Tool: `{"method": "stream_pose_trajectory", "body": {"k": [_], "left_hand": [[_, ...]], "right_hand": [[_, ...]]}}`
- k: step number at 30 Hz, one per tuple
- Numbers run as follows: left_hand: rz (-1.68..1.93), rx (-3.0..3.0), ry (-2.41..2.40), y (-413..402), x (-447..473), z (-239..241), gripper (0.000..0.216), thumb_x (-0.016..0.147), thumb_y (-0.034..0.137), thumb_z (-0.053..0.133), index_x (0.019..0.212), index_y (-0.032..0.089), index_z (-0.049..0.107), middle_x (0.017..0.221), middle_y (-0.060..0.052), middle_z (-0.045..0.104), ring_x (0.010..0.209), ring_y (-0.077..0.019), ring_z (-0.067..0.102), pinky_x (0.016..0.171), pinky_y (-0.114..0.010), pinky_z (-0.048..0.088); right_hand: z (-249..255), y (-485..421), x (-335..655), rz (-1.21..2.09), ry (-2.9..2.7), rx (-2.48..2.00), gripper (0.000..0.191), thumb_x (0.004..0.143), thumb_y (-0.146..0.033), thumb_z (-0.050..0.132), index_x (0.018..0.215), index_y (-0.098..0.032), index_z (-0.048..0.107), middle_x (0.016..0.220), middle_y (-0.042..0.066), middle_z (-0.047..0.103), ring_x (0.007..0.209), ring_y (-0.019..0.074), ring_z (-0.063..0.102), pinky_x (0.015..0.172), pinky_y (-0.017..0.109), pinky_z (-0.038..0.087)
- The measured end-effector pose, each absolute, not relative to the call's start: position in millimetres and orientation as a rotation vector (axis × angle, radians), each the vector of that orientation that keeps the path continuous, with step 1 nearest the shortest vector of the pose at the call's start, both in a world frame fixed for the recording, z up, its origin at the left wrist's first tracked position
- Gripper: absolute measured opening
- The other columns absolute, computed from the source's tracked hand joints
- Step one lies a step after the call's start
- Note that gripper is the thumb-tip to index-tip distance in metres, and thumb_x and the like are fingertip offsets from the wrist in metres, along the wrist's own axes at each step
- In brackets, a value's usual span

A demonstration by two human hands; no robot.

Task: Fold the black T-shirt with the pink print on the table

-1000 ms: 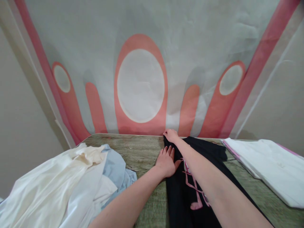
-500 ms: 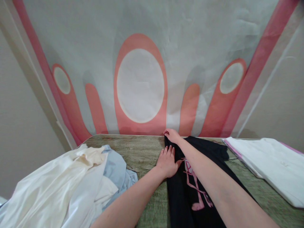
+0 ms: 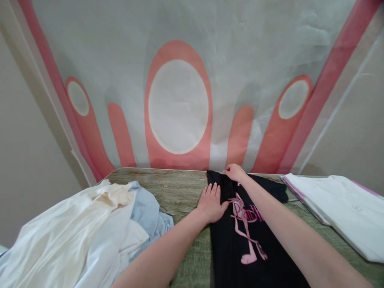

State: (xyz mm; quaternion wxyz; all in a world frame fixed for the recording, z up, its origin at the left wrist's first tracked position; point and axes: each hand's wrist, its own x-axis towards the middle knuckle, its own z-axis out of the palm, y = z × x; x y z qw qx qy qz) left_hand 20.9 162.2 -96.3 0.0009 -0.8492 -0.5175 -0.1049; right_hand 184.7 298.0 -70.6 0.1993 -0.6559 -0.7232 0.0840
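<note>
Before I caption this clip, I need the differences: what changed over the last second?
The right hand has left the black shirt's far left corner and moved rightward along its far edge; more pink lettering shows. Whether it pinches cloth now is hard to tell. The left hand stayed spread at the shirt's left edge; the clothes heap and white folded clothes stayed put.

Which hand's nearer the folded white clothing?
Right. The right hand is at the far edge of the black shirt, left of the folded white clothing; the left hand lies across the shirt's left edge, farther away.
</note>
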Motion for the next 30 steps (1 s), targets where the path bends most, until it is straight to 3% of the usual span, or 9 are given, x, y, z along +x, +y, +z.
{"method": "stream_pose_trajectory", "body": {"k": [3,6,13,19,25,28,30], "left_hand": [[-0.309,-2.675,-1.627,163,21,-96,0.074,0.086,0.061,0.01,0.139,0.011,0.025,0.145,-0.01,0.021,0.134,-0.0281,0.013,0.107,-0.043,0.014],[-0.286,-2.677,-1.63,164,20,-95,0.072,0.086,0.06,0.012,0.139,0.012,0.025,0.145,-0.01,0.021,0.134,-0.0282,0.014,0.107,-0.043,0.015],[-0.325,-2.67,-1.606,163,19,-96,0.072,0.086,0.06,0.012,0.138,0.012,0.025,0.145,-0.01,0.021,0.133,-0.0278,0.015,0.107,-0.042,0.014],[-0.289,-2.683,-1.598,163,19,-94,0.07,0.086,0.061,0.013,0.139,0.015,0.023,0.146,-0.009,0.021,0.133,-0.0278,0.015,0.106,-0.043,0.015],[-0.306,-2.684,-1.586,165,19,-96,0.069,0.087,0.06,0.015,0.139,0.017,0.024,0.146,-0.009,0.021,0.133,-0.0275,0.015,0.106,-0.042,0.014],[-0.323,-2.681,-1.584,164,19,-96,0.067,0.087,0.059,0.016,0.139,0.017,0.024,0.145,-0.009,0.022,0.133,-0.0276,0.017,0.106,-0.043,0.015],[-0.334,-2.672,-1.57,163,20,-94,0.065,0.088,0.058,0.018,0.139,0.017,0.024,0.145,-0.009,0.022,0.132,-0.0273,0.018,0.106,-0.043,0.015]], "right_hand": [[-76,285,207,0.315,-2.015,-1.893,0.03,0.073,-0.042,0.059,0.061,-0.015,0.065,0.054,0.007,0.063,0.056,0.0177,0.06,0.054,0.025,0.04],[-82,275,214,0.374,-2.018,-1.871,0.03,0.064,-0.043,0.067,0.052,-0.016,0.062,0.052,0.006,0.062,0.055,0.0178,0.059,0.053,0.025,0.04],[-89,268,218,0.353,-1.881,-1.693,0.019,0.07,-0.031,0.063,0.08,-0.015,0.062,0.077,0.004,0.066,0.071,0.0153,0.059,0.064,0.025,0.043],[-95,266,222,0.372,-1.82,-1.595,0.012,0.073,-0.015,0.058,0.085,-0.014,0.059,0.078,0.004,0.065,0.07,0.0123,0.06,0.066,0.023,0.045],[-83,234,236,0.304,-1.822,-1.558,0.011,0.076,-0.025,0.054,0.081,-0.016,0.059,0.078,0.004,0.064,0.07,0.0146,0.059,0.067,0.026,0.044],[-84,208,238,0.488,-1.926,-1.477,0.014,0.076,-0.029,0.053,0.073,-0.018,0.06,0.069,0.002,0.064,0.063,0.0141,0.058,0.061,0.025,0.045],[-89,193,235,0.645,-1.927,-1.42,0.014,0.076,-0.029,0.054,0.077,-0.017,0.06,0.071,0.002,0.065,0.063,0.0137,0.059,0.06,0.024,0.045]]}}
